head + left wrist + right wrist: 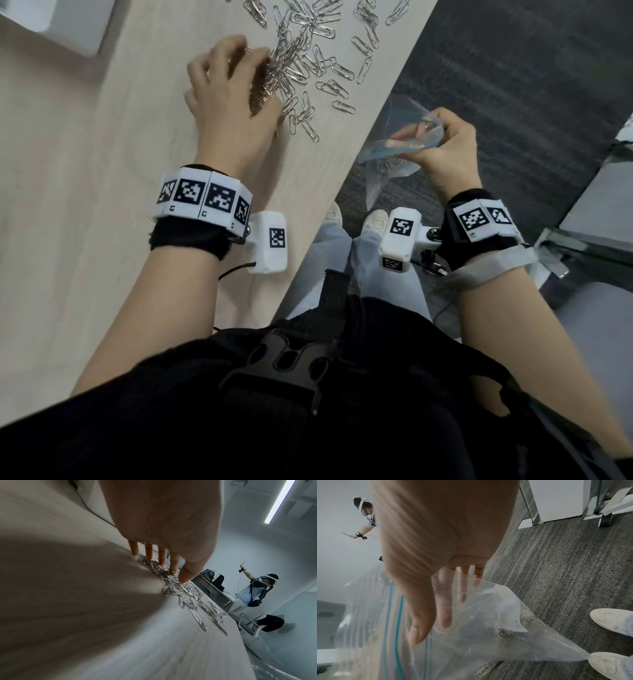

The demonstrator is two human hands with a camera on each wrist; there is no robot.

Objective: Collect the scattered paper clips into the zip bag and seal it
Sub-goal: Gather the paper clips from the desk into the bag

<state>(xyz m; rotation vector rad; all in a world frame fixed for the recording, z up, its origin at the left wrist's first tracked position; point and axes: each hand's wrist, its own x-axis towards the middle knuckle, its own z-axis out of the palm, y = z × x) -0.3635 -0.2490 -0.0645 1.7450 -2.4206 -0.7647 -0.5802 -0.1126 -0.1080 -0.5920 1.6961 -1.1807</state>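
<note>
Left hand: fingers curled, raking clips upper centre.
Right hand: pinches open bag, centre right.
Progress: some clips bagged; most remain; unsealed.

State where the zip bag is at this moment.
In the head view the zip bag hangs off the table's right edge, above the carpet, held at its mouth by the right hand.
</note>
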